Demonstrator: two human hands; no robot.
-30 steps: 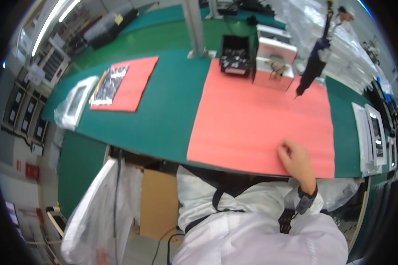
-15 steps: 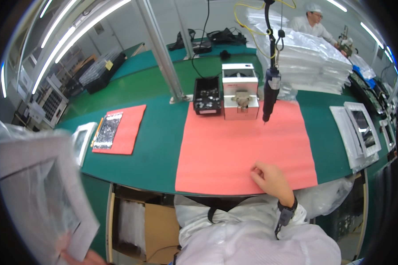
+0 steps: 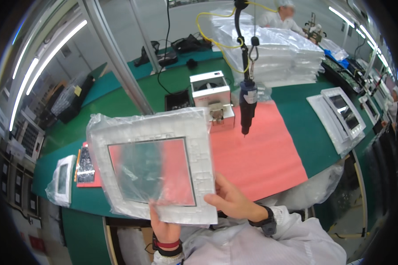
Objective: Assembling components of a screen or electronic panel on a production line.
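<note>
A white square panel frame (image 3: pixel 203 172) in a clear plastic bag is held up, tilted, in front of me. Through its rectangular window the green table and red mat show. My left hand (image 3: pixel 164 225) grips its lower edge, fingers partly hidden by the frame. At its right edge is my right hand (image 3: pixel 236 201), thumb over the front and the other fingers partly behind. Beyond it lies the red mat (image 3: pixel 265 150) on the green table (image 3: pixel 292 99). A dark electric screwdriver (image 3: pixel 248 104) hangs over the mat.
Behind the frame stand a white screw feeder (image 3: pixel 211 90) and a partly hidden black tray (image 3: pixel 177 100). More white frames lie at the left (image 3: pixel 64 181) and right (image 3: pixel 342 112). Wrapped white sheets (image 3: pixel 278 53) are stacked at the back, with a person (image 3: pixel 278 20) beside them.
The bagged frame has come from the far left to the middle, carried by my left hand. My right hand has risen off the mat to its right edge. The view has shifted.
</note>
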